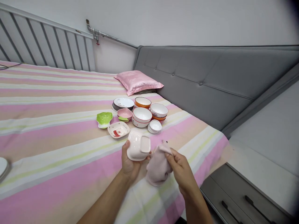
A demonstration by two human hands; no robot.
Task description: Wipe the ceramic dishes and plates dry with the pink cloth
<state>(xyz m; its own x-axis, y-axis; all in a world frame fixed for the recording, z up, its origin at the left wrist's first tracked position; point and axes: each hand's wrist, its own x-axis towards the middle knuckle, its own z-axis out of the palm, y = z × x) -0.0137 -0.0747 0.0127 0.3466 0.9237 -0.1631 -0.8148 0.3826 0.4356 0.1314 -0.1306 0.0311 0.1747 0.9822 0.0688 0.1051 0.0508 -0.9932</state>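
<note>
My left hand [130,165] grips a small white square bowl [137,146], tipped on its side so that its base faces right. My right hand [178,163] pinches a pale pink cloth [158,165], which hangs down just beside the bowl. Beyond them on the bed sit a rectangular dish with a red print [118,130], a green leaf-shaped dish [104,119], pink bowls [124,114], stacked white bowls [141,116], a stack of small white dishes [154,126], orange-sided bowls [143,102], another white bowl on a stack [159,110] and stacked plates [123,102].
A striped bedspread [58,149] covers the bed. A pink pillow [140,81] lies against the grey headboard [193,74]. To the right stands a bedside cabinet [245,183] with dark handles. Part of a white round object [3,166] shows at the left edge.
</note>
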